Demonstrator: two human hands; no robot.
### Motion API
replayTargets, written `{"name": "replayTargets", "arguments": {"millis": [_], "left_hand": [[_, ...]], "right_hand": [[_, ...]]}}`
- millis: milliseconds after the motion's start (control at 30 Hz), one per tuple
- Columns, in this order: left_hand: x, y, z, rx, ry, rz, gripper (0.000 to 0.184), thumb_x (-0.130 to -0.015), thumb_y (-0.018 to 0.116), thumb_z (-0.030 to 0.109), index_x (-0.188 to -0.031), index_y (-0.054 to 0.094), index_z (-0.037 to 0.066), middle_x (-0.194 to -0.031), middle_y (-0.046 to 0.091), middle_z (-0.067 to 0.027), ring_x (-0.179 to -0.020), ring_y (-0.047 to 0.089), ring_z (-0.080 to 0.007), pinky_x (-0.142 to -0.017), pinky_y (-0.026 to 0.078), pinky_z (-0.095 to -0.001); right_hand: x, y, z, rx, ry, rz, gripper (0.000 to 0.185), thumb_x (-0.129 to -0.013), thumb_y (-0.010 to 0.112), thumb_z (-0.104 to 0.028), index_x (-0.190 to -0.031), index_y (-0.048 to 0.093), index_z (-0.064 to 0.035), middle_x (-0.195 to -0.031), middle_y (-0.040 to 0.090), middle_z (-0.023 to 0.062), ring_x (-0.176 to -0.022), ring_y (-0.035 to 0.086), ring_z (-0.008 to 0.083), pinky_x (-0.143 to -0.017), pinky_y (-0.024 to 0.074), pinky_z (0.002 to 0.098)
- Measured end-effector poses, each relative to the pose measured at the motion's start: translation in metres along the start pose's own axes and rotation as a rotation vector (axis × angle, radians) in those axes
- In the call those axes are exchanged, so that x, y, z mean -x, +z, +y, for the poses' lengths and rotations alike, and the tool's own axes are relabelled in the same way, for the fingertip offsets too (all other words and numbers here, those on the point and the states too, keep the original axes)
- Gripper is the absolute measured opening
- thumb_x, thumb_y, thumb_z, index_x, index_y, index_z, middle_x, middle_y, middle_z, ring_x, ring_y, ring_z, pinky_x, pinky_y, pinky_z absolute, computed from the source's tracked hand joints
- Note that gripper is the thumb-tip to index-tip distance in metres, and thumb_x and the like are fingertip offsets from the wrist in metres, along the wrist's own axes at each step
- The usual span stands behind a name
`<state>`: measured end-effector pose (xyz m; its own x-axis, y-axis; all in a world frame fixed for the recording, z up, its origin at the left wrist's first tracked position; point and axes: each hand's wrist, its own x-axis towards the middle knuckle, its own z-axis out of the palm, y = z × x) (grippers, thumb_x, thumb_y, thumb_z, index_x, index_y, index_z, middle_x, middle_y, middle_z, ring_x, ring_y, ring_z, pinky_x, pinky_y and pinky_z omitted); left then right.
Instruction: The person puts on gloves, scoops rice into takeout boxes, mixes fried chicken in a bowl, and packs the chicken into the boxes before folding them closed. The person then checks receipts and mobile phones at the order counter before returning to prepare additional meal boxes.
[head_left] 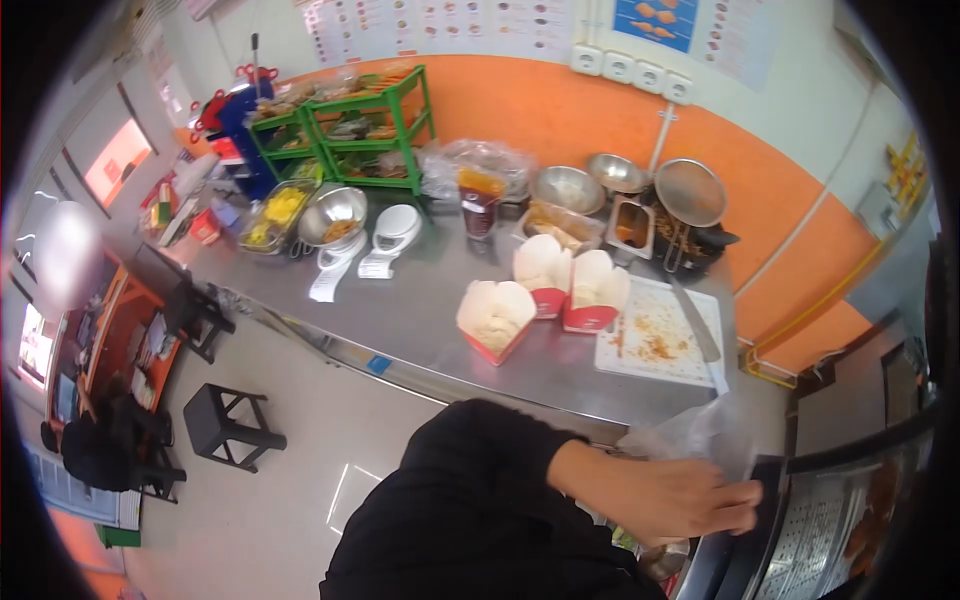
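My left hand [675, 500] reaches across to the lower right, out of a black sleeve, its fingers curled closed. Thin clear plastic [705, 435] is bunched against it and looks gripped; motion blurs it, so whether it is a bag or a glove I cannot tell. My right hand does not show. Beyond the plastic, a knife [697, 322] lies on a white cutting board [620, 358] scattered with orange-brown crumbs. Left of the board stand a red-and-white box [495, 320] of rice and two more open boxes, a rear box [542, 275] and a right box [598, 290].
Along the steel counter [420, 310] are two white scales, a metal bowl [335, 215], a sauce container [478, 205] and a strainer [690, 192]. Green racks [365, 130] stand behind. A black stool [230, 425] is on the floor; a person [105, 440] sits far left.
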<state>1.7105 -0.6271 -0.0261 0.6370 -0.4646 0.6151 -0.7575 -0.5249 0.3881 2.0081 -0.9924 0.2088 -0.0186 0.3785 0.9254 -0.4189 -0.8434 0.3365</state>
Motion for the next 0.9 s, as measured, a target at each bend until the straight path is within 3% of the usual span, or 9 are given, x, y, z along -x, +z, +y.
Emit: {"name": "replayTargets", "arguments": {"millis": [67,133,233,433,467,533,633,733,900], "left_hand": [[0.045,0.009,0.0,0.024,-0.086,0.101,0.034,-0.076,0.056,0.003,-0.108,0.044,0.005,-0.106,0.042,-0.0122,-0.074,0.05,-0.0279,-0.066,0.039,-0.0375],[0.089,0.006,-0.002,0.032,-0.204,0.161,0.033,-0.076,0.055,0.002,-0.107,0.044,0.006,-0.108,0.043,-0.0122,-0.078,0.051,-0.0292,-0.069,0.039,-0.0383],[0.152,-0.005,0.003,0.065,-0.436,0.19,0.033,-0.077,0.054,0.001,-0.109,0.044,0.005,-0.117,0.045,-0.0149,-0.09,0.054,-0.0332,-0.077,0.041,-0.0413],[0.283,-0.084,0.009,0.351,-1.227,-0.049,0.04,-0.085,0.055,0.014,-0.121,0.043,0.001,-0.109,0.057,-0.0224,-0.107,0.055,-0.0377,-0.086,0.045,-0.0474],[0.305,-0.095,0.005,0.263,-1.313,-0.061,0.05,-0.083,0.06,0.02,-0.125,0.04,0.002,-0.115,0.055,-0.0228,-0.109,0.055,-0.038,-0.086,0.046,-0.0469],[0.343,-0.101,-0.005,0.085,-1.477,-0.059,0.071,-0.08,0.069,0.032,-0.134,0.034,0.002,-0.126,0.05,-0.0237,-0.112,0.054,-0.0386,-0.086,0.047,-0.0459],[0.391,-0.079,-0.044,-0.081,-1.368,0.322,0.108,-0.063,0.084,0.039,-0.142,0.02,0.001,-0.138,0.037,-0.0231,-0.119,0.046,-0.0426,-0.094,0.042,-0.0487],[0.392,-0.074,-0.085,-0.19,-1.092,0.329,0.129,-0.054,0.09,0.041,-0.146,0.008,0.001,-0.147,0.025,-0.0216,-0.128,0.036,-0.0432,-0.102,0.034,-0.0512],[0.396,-0.109,-0.159,0.073,-0.89,0.253,0.13,-0.052,0.091,0.035,-0.149,0.009,0.006,-0.144,0.033,-0.021,-0.13,0.035,-0.0405,-0.106,0.027,-0.0513]], "right_hand": [[0.005,0.065,0.029,-0.041,0.008,-0.275,0.048,-0.098,0.043,-0.041,-0.112,0.062,0.0009,-0.106,0.063,0.0205,-0.091,0.062,0.0359,-0.075,0.0489,0.0474],[-0.011,0.01,-0.001,0.003,-0.135,0.143,0.046,-0.097,0.046,-0.04,-0.112,0.062,0.0002,-0.103,0.064,0.02,-0.089,0.062,0.035,-0.075,0.0489,0.0472],[-0.02,-0.042,-0.024,-0.181,0.04,-0.038,0.044,-0.096,0.047,-0.041,-0.113,0.063,-0.0034,-0.106,0.063,0.0182,-0.094,0.06,0.0332,-0.081,0.0475,0.0465],[0.046,-0.312,-0.228,-1.446,0.0,-0.845,0.025,-0.095,0.05,-0.012,-0.116,0.059,-0.0038,-0.122,0.056,0.0138,-0.119,0.051,0.0239,-0.099,0.0406,0.035],[0.043,-0.37,-0.271,-1.635,-0.31,-0.782,0.027,-0.083,0.062,-0.007,-0.109,0.062,-0.0067,-0.11,0.057,0.0128,-0.111,0.053,0.0303,-0.096,0.0412,0.0393],[0.093,-0.428,-0.365,-2.197,-0.331,-0.866,0.037,-0.075,0.065,-0.001,-0.111,0.061,-0.0078,-0.114,0.056,0.0134,-0.113,0.051,0.0332,-0.097,0.0406,0.0408],[0.119,-0.483,-0.444,-1.705,-0.622,-0.651,0.044,-0.072,0.068,-0.003,-0.115,0.061,-0.0122,-0.124,0.053,0.0106,-0.119,0.046,0.0346,-0.106,0.0334,0.0465],[0.124,-0.503,-0.47,-1.707,-0.659,-0.571,0.039,-0.072,0.07,-0.011,-0.11,0.064,-0.0144,-0.116,0.059,0.0058,-0.118,0.048,0.029,-0.111,0.0283,0.0475],[0.133,-0.5,-0.487,-1.715,-0.762,-0.77,0.013,-0.077,0.065,-0.014,-0.09,0.064,-0.0135,-0.092,0.064,0.0008,-0.111,0.053,0.0204,-0.113,0.0245,0.0498]]}}
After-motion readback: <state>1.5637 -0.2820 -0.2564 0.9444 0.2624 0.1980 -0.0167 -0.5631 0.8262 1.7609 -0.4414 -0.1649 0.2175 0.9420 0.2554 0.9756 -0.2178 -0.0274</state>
